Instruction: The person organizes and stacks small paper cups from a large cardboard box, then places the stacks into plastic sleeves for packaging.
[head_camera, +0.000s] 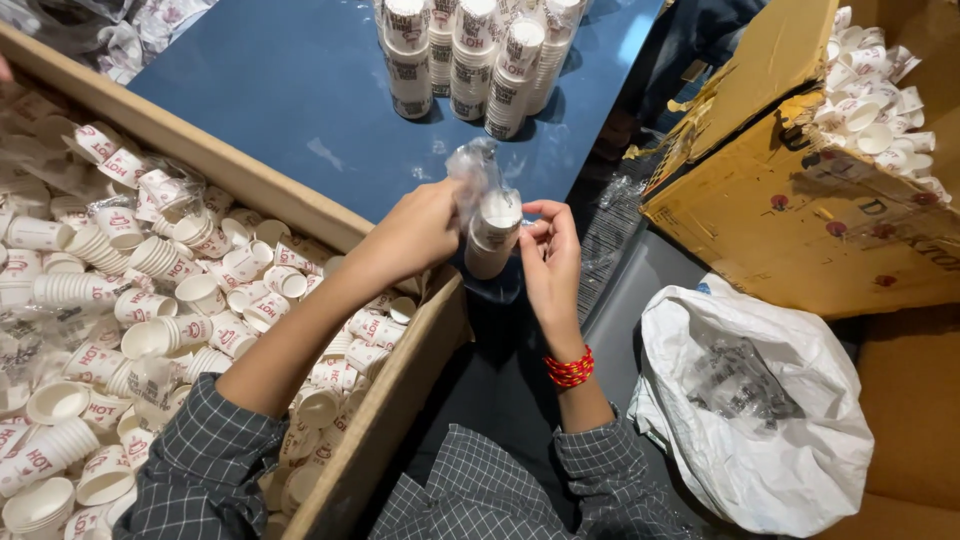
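While both hands meet over the near edge of the blue table (300, 90), they hold one short stack of paper cups (493, 235) between them. The stack stands almost upright, its long side running up and down, with the open mouth on top and tipped a little toward the person. The left hand (418, 232) is on the left of the stack and is closed around it and around the clear plastic wrap (472, 175) that sticks up above the cups. The right hand (550, 255) is on the right, and its fingertips (530, 212) pinch at the top rim of the stack. Both hands touch the stack, so neither one is nearer. A red band (570, 368) sits on the right wrist.

The cups are white with small dark and red printing on the sides. The wrap is thin, shiny and crumpled, and it looks partly pulled off.

At the far edge of the table stand more tall stacks of cups (470, 60). To the left, a long cardboard box (250, 175) is full of loose cups lying every way. To the right, another cardboard box (800, 220) is tipped and holds more cups. Near it, low down, a white bag (790, 440) holds crumpled clear plastic.
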